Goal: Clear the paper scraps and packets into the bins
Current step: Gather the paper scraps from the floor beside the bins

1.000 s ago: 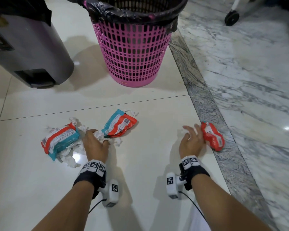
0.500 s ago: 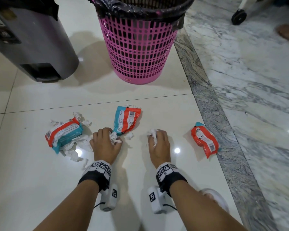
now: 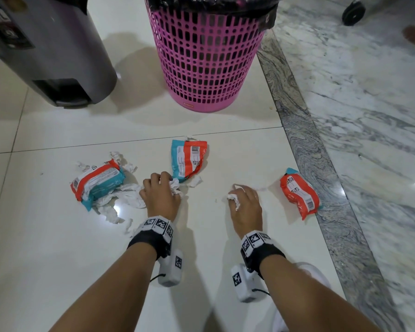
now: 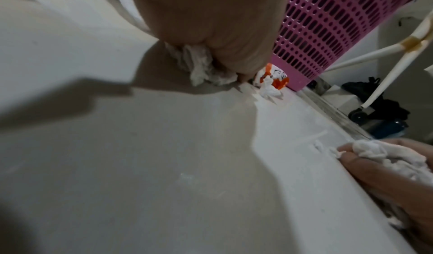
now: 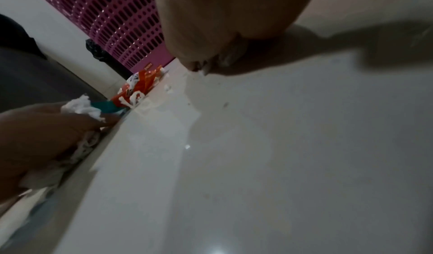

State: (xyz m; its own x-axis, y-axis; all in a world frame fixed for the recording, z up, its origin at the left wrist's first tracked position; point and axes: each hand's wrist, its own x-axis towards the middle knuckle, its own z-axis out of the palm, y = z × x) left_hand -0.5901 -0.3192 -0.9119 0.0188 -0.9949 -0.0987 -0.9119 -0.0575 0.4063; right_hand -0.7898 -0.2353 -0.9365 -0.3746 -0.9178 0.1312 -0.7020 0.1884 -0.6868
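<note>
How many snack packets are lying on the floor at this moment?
3. The left packet lies among paper scraps, the middle packet sits just beyond the left hand, and the right packet lies beside the grey marble strip. None in either hand.

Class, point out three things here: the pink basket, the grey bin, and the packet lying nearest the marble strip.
pink basket (image 3: 203, 68), head view, on its slotted wall.
grey bin (image 3: 58, 51), head view, on its side.
packet (image 3: 298, 194), head view, on its orange wrapper.

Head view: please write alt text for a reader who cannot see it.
Two hands on a white floor, left hand and right hand, each hold crumpled paper scraps. Three packets and more scraps lie around them; a pink bin and a grey bin stand behind.
</note>
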